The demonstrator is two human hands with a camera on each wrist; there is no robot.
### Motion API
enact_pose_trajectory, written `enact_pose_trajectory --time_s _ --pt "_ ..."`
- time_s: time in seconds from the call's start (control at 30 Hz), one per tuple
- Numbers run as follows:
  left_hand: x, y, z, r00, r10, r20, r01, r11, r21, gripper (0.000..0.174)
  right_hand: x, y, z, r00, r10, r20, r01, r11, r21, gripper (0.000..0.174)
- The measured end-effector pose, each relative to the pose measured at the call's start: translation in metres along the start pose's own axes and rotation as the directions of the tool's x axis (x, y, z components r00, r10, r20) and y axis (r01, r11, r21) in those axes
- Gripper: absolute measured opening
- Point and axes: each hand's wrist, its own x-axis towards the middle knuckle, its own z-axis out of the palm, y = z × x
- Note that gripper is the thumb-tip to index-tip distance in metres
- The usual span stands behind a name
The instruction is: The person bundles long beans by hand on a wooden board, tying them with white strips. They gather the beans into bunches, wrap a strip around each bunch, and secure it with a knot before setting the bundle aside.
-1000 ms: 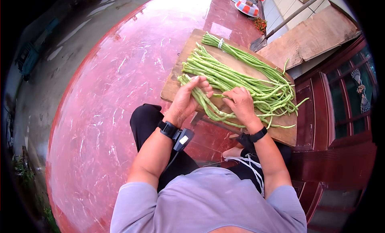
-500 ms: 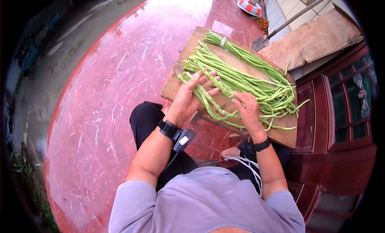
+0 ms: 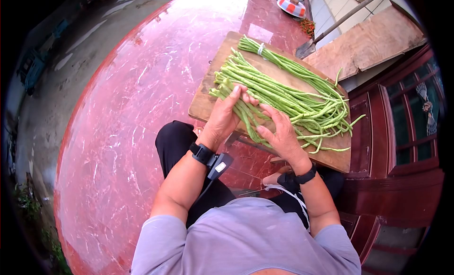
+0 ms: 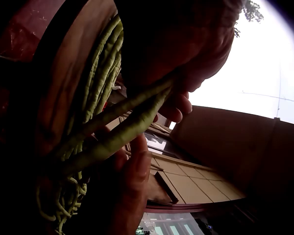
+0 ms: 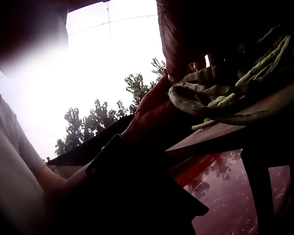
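My left hand grips a bunch of long green beans near one end, at the near edge of a wooden table. Beside it my right hand reaches to the same beans, thumb spread away from the fingers. In the left wrist view, right-hand fingers sit close against the beans. A loose pile of long beans lies just beyond both hands. Farther back lies a bundle of long beans with a pale tie near one end. The right wrist view is dark, showing looped beans.
A plywood board and a shovel lean at the far right. The red door stands close to the table's right end. Orange-and-white basins sit on the glossy red floor at the back.
The right hand took a bean from the pile side and brought it to the left hand's bunch. Its pinch has since loosened, and the left fingers have closed in around the beans.
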Motion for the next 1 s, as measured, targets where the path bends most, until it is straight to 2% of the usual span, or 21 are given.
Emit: enact_pose_trajectory --time_s 0.13,0.2,0.23,0.3,0.4,0.5,0.57,0.63,0.67,0.7,0.77,0.83,0.87,0.9,0.97,1.0 --pt "0.0 -0.002 0.004 0.999 0.013 -0.043 -0.014 1.0 -0.025 0.026 0.01 -0.004 0.015 0.993 0.113 0.019 -0.114 0.956 0.27 0.056" --pt "0.001 -0.005 0.002 0.998 0.065 0.007 -0.065 0.995 -0.071 0.026 0.014 -0.001 0.018 0.981 0.178 0.074 -0.192 0.885 0.424 0.061" --pt "0.002 -0.007 0.002 0.995 0.092 0.03 -0.088 0.991 -0.096 0.027 0.014 -0.002 0.017 0.989 0.146 0.037 -0.15 0.935 0.32 0.065" --pt "0.001 -0.006 0.003 0.997 0.077 -0.019 -0.079 0.986 -0.15 0.029 0.01 -0.009 0.013 0.997 0.073 -0.027 -0.07 0.993 0.097 0.074" --pt "0.002 -0.01 0.002 0.995 0.046 -0.089 -0.066 0.968 -0.242 0.03 0.008 -0.029 0.024 0.996 -0.033 -0.082 0.022 0.992 -0.128 0.083" --pt "0.004 -0.013 0.003 0.985 0.027 -0.169 -0.067 0.97 -0.233 0.025 0.007 -0.009 0.04 0.996 0.021 -0.081 -0.037 0.979 -0.2 0.084" --pt "0.003 -0.013 0.013 0.967 -0.007 -0.256 -0.039 0.984 -0.177 0.023 0.009 -0.002 0.044 0.995 -0.013 -0.103 -0.006 0.984 -0.179 0.083" --pt "0.001 -0.018 0.013 0.952 -0.083 -0.293 0.063 0.995 -0.078 0.022 0.011 -0.006 0.044 0.995 -0.007 -0.099 -0.014 0.978 -0.21 0.083" --pt "0.001 -0.022 0.012 0.944 -0.124 -0.305 0.12 0.992 -0.034 0.022 0.01 -0.01 0.041 0.996 0.087 -0.034 -0.092 0.982 -0.162 0.082" --pt "0.001 -0.023 0.006 0.962 -0.156 -0.223 0.146 0.987 -0.061 0.026 0.01 -0.008 0.04 0.996 0.089 -0.026 -0.092 0.982 -0.163 0.085" --pt "0.004 -0.028 -0.004 0.986 -0.054 -0.155 0.042 0.996 -0.08 0.031 0.008 0.005 0.043 0.991 -0.038 -0.13 0.027 0.996 -0.087 0.089" --pt "0.004 -0.02 0.005 0.992 -0.038 -0.121 0.019 0.987 -0.159 0.033 0.007 0.004 0.025 0.988 -0.093 -0.126 0.057 0.963 -0.263 0.098" --pt "0.005 -0.018 0.013 0.99 -0.015 -0.141 -0.014 0.979 -0.202 0.033 0.004 0.015 0.019 0.988 -0.075 -0.137 0.028 0.948 -0.317 0.095" --pt "0.008 -0.016 0.009 0.995 -0.004 -0.095 -0.024 0.954 -0.298 0.033 0.001 0.03 0.013 0.987 -0.058 -0.147 0.0 0.93 -0.367 0.092" --pt "0.011 -0.011 -0.002 1.0 0.025 -0.016 -0.029 0.915 -0.402 0.033 -0.003 0.058 -0.01 0.978 -0.148 -0.148 0.048 0.846 -0.531 0.079" --pt "0.012 -0.01 -0.001 0.999 0.022 -0.042 -0.038 0.904 -0.426 0.033 -0.006 0.072 -0.023 0.972 -0.191 -0.139 0.07 0.793 -0.605 0.074"
